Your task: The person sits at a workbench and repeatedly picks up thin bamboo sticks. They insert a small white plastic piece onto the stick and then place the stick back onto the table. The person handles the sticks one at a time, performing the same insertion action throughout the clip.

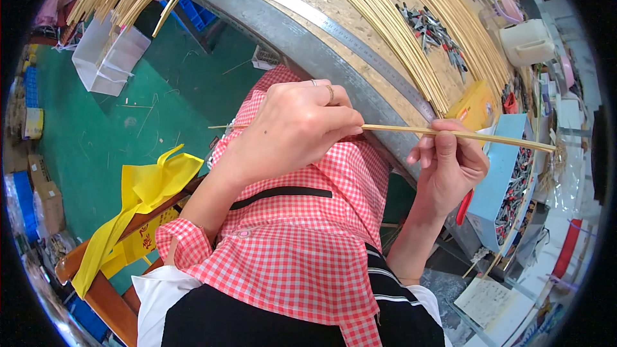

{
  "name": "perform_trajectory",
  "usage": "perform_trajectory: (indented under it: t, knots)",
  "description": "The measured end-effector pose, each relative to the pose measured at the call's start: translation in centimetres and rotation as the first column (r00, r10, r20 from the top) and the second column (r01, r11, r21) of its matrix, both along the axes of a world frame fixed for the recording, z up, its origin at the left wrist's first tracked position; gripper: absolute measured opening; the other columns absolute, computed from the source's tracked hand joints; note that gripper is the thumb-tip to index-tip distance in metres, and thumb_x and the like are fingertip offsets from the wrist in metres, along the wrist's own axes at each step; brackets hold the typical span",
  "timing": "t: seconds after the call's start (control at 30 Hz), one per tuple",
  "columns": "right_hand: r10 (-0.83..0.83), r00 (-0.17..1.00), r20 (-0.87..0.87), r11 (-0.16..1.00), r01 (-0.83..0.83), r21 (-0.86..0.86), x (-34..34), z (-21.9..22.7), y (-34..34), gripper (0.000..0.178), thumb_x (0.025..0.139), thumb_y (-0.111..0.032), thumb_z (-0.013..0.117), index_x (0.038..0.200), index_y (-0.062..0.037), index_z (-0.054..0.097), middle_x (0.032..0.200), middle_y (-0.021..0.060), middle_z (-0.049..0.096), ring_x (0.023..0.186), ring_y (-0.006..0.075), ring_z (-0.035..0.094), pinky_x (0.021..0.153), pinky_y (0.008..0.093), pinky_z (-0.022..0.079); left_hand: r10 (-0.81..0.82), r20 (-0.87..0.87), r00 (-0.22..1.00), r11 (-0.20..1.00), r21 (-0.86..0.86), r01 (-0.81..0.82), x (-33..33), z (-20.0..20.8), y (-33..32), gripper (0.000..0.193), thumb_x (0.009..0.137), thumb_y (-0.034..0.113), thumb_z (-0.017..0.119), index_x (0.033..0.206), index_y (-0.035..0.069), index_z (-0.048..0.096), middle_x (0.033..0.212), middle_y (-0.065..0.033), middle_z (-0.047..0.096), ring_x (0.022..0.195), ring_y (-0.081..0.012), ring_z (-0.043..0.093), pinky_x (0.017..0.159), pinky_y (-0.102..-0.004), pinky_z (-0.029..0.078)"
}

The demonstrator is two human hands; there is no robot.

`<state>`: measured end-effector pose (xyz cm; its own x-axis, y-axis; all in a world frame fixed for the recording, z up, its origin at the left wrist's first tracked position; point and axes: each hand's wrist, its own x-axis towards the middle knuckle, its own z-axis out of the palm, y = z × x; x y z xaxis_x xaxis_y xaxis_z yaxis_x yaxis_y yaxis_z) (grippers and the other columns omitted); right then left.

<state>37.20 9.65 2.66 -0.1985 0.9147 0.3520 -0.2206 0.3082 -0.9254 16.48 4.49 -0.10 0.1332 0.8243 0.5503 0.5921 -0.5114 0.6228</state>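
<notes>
A long, thin bamboo strip (392, 129) runs across in front of me, over my lap and the table edge. My left hand (299, 122) pinches it near its middle, with two rings showing on the fingers. My right hand (450, 164) grips it further right between thumb and fingers. The right end sticks out past that hand over a light blue box (491, 183) of small clips. The thin left end comes out beyond my left wrist. Under the strip lies my red-and-white checked apron (289, 250).
Bundles of bamboo strips (373, 19) cover the wooden table, beside a long metal ruler (340, 32) and a pile of clips (430, 29). A yellow box (474, 106) and a white jug (527, 43) stand right. A white bin (109, 54) is on the green floor; yellow cloth (151, 183) drapes a wooden chair.
</notes>
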Motion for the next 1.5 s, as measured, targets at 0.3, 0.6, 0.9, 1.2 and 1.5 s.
perform_trajectory:
  t: [0.3, 0.6, 0.9, 1.2, 1.5]
  knots:
    - [0.212, 0.977, -0.006, 0.965, -0.208, 0.157, -1.7, -1.2, -0.7, 0.008, 0.082, 0.006, 0.064, 0.089, 0.0085, 0.066, 0.075, 0.0179, 0.064, 0.056, 0.0157, 0.060, 0.047, 0.0225, 0.048, -0.146, 0.576, 0.804, 0.882, -0.292, 0.370, 0.4, 0.3, 0.0, 0.013, 0.085, 0.008, 0.062, 0.088, -0.001, 0.070, 0.072, -0.0101, 0.066, 0.057, -0.0140, 0.060, 0.052, -0.0285, 0.047]
    - [0.413, 0.794, 0.445, 0.890, -0.455, -0.014, -0.1, 0.9, 4.1, 0.021, 0.077, 0.003, 0.063, 0.097, 0.0058, 0.067, 0.081, 0.0103, 0.067, 0.069, 0.0141, 0.063, 0.063, 0.0240, 0.050, -0.105, 0.609, 0.786, 0.902, -0.275, 0.334, -0.5, -0.8, 0.4, 0.017, 0.086, 0.013, 0.063, 0.079, -0.002, 0.070, 0.065, -0.0076, 0.064, 0.055, -0.0119, 0.055, 0.050, -0.0260, 0.041]
    - [-0.397, 0.115, 0.910, 0.898, -0.157, 0.412, 0.3, -4.0, 20.2, 0.020, 0.082, -0.016, 0.065, 0.092, 0.0012, 0.066, 0.084, 0.0228, 0.065, 0.078, 0.0387, 0.063, 0.070, 0.0437, 0.048, -0.004, 0.392, 0.920, 0.978, -0.192, 0.086, -1.2, -0.9, 1.0, 0.013, 0.084, 0.010, 0.065, 0.079, -0.002, 0.067, 0.064, -0.0086, 0.062, 0.055, -0.0164, 0.056, 0.052, -0.0277, 0.041]
    - [-0.523, 0.211, 0.826, 0.838, -0.051, 0.544, 1.6, -3.7, 18.2, 0.018, 0.085, -0.013, 0.062, 0.092, 0.0033, 0.060, 0.087, 0.0208, 0.063, 0.074, 0.0355, 0.061, 0.070, 0.0407, 0.047, 0.031, 0.366, 0.930, 0.991, -0.136, 0.021, -1.4, -1.4, 1.1, 0.010, 0.082, 0.007, 0.066, 0.079, -0.002, 0.067, 0.062, -0.0091, 0.059, 0.053, -0.0173, 0.053, 0.050, -0.0282, 0.039]
    - [0.154, 0.896, 0.417, 0.986, -0.113, -0.121, -1.3, -2.3, 1.0, 0.026, 0.090, 0.003, 0.052, 0.114, 0.0059, 0.060, 0.090, 0.0098, 0.060, 0.063, 0.0108, 0.057, 0.060, 0.0246, 0.051, 0.092, 0.326, 0.941, 0.995, -0.065, -0.075, -0.6, -1.2, 0.9, 0.008, 0.079, 0.005, 0.068, 0.082, -0.002, 0.069, 0.058, -0.0094, 0.055, 0.049, -0.0160, 0.050, 0.047, -0.0279, 0.036]
